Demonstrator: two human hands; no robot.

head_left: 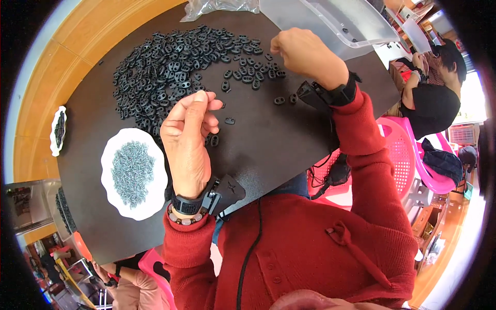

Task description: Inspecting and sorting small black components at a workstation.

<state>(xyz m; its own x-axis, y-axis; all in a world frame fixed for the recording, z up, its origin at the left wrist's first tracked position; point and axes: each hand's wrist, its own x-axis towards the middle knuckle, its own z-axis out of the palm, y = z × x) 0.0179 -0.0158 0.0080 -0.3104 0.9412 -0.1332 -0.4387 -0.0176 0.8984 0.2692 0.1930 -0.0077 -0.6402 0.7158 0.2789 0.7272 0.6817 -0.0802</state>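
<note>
My left hand (191,137) is raised over the near edge of a heap of small black two-hole cord-lock pieces (165,72). Its thumb presses against the forefinger and the other fingers curl; whatever lies between them is too small to make out. Farther off to the right, my right hand (310,57) hangs closed above the table beside a loose spread of the same pieces (250,72). Its fingertips are mostly turned away, so what they hold is hidden. Left of my left hand stands a white scalloped plate (108,173) full of small metal springs (133,173).
A clear plastic bin (361,28) sits at the table's far right, beside a clear bag (219,7). A smaller white dish (53,132) with dark pieces is at the far left. People sit at right (431,98) and lower left (134,289); a pink chair (400,160) stands right.
</note>
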